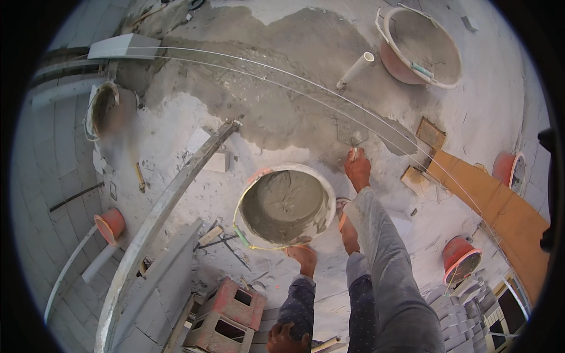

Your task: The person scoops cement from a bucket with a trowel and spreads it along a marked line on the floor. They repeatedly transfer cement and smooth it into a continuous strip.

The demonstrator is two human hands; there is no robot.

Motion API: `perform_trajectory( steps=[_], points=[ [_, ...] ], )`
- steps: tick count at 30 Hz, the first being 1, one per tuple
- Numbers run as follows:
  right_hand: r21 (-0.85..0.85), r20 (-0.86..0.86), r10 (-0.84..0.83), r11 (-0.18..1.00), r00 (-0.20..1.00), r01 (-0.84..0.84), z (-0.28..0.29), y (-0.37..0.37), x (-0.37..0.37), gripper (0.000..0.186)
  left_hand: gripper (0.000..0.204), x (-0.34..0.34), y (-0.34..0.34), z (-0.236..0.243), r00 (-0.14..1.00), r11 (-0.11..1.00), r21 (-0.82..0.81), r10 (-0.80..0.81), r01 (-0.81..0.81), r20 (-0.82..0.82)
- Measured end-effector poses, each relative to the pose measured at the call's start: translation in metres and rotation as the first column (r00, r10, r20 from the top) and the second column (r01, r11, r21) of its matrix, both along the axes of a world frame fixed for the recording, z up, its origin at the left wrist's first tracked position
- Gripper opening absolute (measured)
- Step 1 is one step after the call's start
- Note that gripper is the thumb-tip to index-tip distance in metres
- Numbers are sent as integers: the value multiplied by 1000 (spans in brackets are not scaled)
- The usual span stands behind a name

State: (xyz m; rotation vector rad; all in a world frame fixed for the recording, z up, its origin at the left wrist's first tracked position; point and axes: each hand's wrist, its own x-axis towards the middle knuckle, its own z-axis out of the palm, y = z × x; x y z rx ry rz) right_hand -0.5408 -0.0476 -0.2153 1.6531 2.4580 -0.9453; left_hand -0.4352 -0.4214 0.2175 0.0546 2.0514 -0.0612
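Note:
My right hand [357, 169], at the end of a grey sleeve, is closed round the handle of a trowel [353, 133]. The trowel's flat blade lies on the wet grey mortar [259, 94] spread over the floor. Below that hand stands a round tub [331, 203] with a pale rim, holding thick wet mortar [285, 203]. My left hand [288, 339] rests by my dark trouser leg at the lower edge, fingers apart and partly hidden. My feet [303, 259] are close to the tub's near side.
Two thin white strings [265, 78] cross above the mortar. A white pipe [355, 70] stands up from it, near a large basin [385, 56]. A long metal bar [168, 212] slants along the left. Red buckets [110, 226], hollow blocks [226, 317] and an orange-brown board [488, 206] lie around.

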Motion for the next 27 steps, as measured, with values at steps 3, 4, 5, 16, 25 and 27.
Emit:
perform_trajectory(
  steps=[3, 4, 5, 16, 25, 27],
  points=[
    [-262, -19, -460, 859, 888, 440, -6, 12, 28, 33, 62, 0, 2, 0, 999, 999, 42, -26, 28, -43],
    [-360, -128, -519, 818, 845, 448, -7, 14, 28, 34, 61, -1, 3, 1, 1000, 999, 33, -2, 3, -27],
    [-469, -139, -598, 742, 790, 479, -8, 15, 24, 36, 60, -3, 4, 1, 1000, 1000, 20, 20, -20, -11],
    [-249, -194, 270, 917, 943, -313, 6, -5, -81, 44, 60, -7, 3, 1, 999, 999, -12, 33, -33, 26],
    [-103, 64, -3, 995, 998, 9, 30, 14, 21, 40, 60, -3, 0, -1, 998, 999, 0, 55, -55, 21],
    [-15, 38, 118, 993, 992, -117, 28, 18, 15, 40, 60, -2, -3, -3, 1000, 999, 36, 21, -21, -8]
  ],
)
